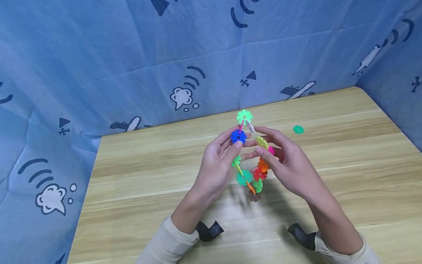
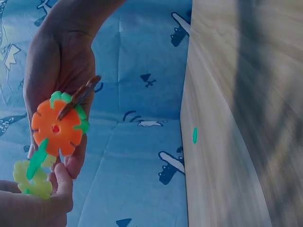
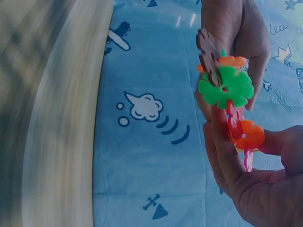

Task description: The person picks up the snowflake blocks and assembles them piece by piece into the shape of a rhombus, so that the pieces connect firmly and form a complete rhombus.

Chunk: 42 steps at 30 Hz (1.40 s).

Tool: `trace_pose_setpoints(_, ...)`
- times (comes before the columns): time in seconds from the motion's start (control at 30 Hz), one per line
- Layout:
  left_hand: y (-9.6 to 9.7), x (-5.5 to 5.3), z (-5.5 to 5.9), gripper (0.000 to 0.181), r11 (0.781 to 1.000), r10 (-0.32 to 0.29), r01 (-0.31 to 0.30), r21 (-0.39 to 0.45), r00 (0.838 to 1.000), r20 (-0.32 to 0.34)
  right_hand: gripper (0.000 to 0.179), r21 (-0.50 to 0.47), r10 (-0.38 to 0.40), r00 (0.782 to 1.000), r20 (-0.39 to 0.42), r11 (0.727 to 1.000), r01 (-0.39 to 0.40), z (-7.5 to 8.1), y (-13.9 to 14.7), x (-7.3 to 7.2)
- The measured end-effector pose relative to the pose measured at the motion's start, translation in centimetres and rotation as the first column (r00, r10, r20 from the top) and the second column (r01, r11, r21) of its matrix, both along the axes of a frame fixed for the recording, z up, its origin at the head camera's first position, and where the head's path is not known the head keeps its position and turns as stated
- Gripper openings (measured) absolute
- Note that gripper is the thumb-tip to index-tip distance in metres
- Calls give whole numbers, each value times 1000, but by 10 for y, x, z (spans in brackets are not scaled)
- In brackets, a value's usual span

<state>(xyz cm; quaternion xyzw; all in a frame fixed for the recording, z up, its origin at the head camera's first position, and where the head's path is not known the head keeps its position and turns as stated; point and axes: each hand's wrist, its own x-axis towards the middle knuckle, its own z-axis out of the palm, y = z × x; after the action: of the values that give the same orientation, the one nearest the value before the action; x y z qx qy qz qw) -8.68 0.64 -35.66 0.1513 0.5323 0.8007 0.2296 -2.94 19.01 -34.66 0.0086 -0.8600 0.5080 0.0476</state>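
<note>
Notched plastic flower discs are slotted together into a curving chain between both hands. My left hand [image 1: 212, 167] pinches a blue disc [image 1: 234, 136] between thumb and fingers. Above it a pink disc seen edge-on joins a light green disc [image 1: 244, 113] and a whitish disc [image 1: 250, 127]. My right hand [image 1: 293, 167] grips the other side by a yellow disc [image 1: 262, 142], with pink, orange and red discs [image 1: 259, 174] below. At the low end of the loop hangs a brown disc [image 3: 207, 52], beside a green disc [image 3: 239, 87]. The left wrist view shows an orange disc [image 2: 52, 118] there.
A loose green disc [image 1: 298, 129] lies flat on the wooden table [image 1: 138, 198], right of the hands. Blue patterned cloth [image 1: 211, 40] hangs behind the table and along both sides. Black curved pieces [image 1: 209, 231] stick out at both wrists.
</note>
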Motion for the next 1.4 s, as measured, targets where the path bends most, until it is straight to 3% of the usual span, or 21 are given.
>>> trace_pose_setpoints(0.17, 0, -1, 1, 52, 999, 36, -36, 6, 999, -8, 57, -12, 2, 999, 37, 1000, -2, 1, 3, 0)
trace_pose_setpoints(0.4, -2, -2, 2, 51, 1000, 26, -26, 15, 1000, 1, 58, -39, 52, 998, 36, 998, -51, 0, 8, -1)
trace_pose_setpoints(0.67, -4, -4, 3, 51, 997, -6, -2, 72, 994, 107, 58, -29, 84, 996, 40, 996, -83, 2, 13, 1)
trace_pose_setpoints(0.9, -5, -5, 2, 46, 984, -30, 4, 176, 989, 142, 60, -38, 122, 993, -5, 992, -122, 4, 12, 3)
trace_pose_setpoints(1.13, -4, -5, -1, 44, 970, -21, -10, 241, 992, 125, 62, -85, 160, 985, -67, 983, -166, 5, 12, 3)
trace_pose_setpoints(1.4, -3, -7, -4, 45, 981, 44, -65, 182, 992, 116, 58, -145, 234, 964, -130, 957, -252, 6, 9, 5)
